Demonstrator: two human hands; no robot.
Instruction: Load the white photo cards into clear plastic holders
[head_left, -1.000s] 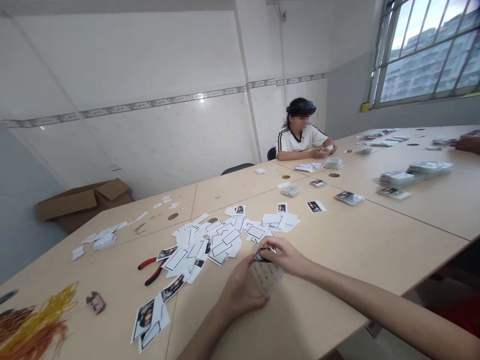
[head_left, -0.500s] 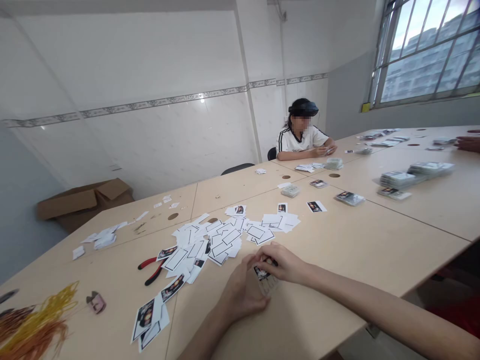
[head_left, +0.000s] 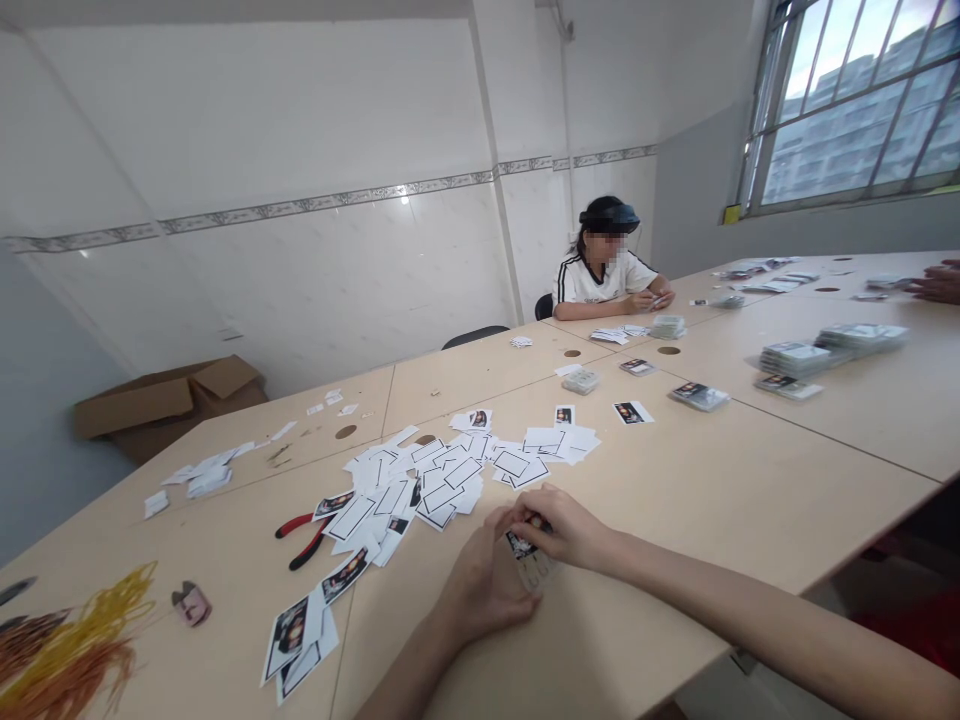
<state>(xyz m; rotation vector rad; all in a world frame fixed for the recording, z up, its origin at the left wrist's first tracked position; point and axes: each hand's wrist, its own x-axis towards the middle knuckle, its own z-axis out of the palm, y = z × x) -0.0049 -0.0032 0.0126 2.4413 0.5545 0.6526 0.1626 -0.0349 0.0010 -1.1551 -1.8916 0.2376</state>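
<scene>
Printed card (head_left: 523,545) overlaps clear packet (head_left: 537,573) between both hands (head_left: 484,583) (head_left: 568,527).

Dark printed card (head_left: 520,546): tilted, upper end within the two-handed grip. Clear pack (head_left: 538,573): translucent, pale lines visible, extends from beneath the card, below the fingers.

The pale wooden bench (head_left: 637,500) carries scattered white cards (head_left: 450,475), red-and-black pliers (head_left: 304,540), yellow strings (head_left: 97,630) and stacked clear packs (head_left: 832,345).
</scene>
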